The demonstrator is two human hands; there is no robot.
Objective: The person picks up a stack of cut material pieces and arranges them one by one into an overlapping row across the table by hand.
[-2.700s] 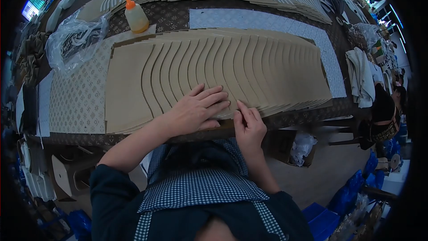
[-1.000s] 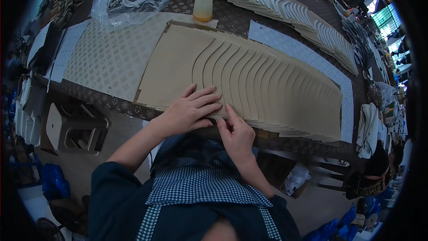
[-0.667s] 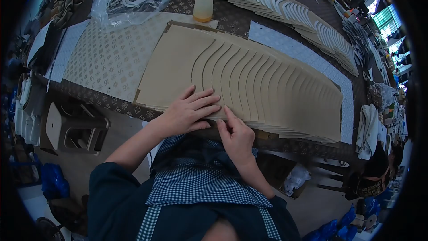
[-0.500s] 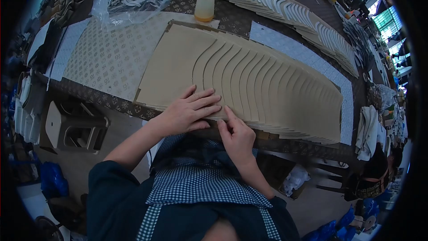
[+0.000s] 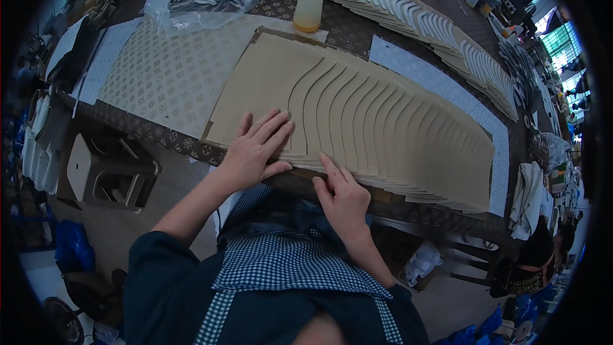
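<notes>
Overlapping tan sheets with wavy edges form a fanned stack (image 5: 396, 134) on the patterned table. My left hand (image 5: 255, 147) lies on the left part of the stack near its front edge, fingers spread and holding nothing. At the front edge, to the right of it, my right hand (image 5: 341, 191) touches the sheets with its index fingertip. Its thumb is apart from that finger, and the other fingers are curled. Nothing shows between the thumb and index finger. The two hands are apart.
Behind the stack stand a bottle with an orange nozzle (image 5: 308, 9) and a clear plastic bag (image 5: 198, 0) of grey pieces. A row of sheets with white curved strips (image 5: 408, 13) runs along the back. A stool (image 5: 105, 172) is below left; a person (image 5: 533, 262) is at right.
My left hand has shifted left along the sheets, away from my right hand, and its fingers are more spread. The view has turned, so the table appears rotated.
</notes>
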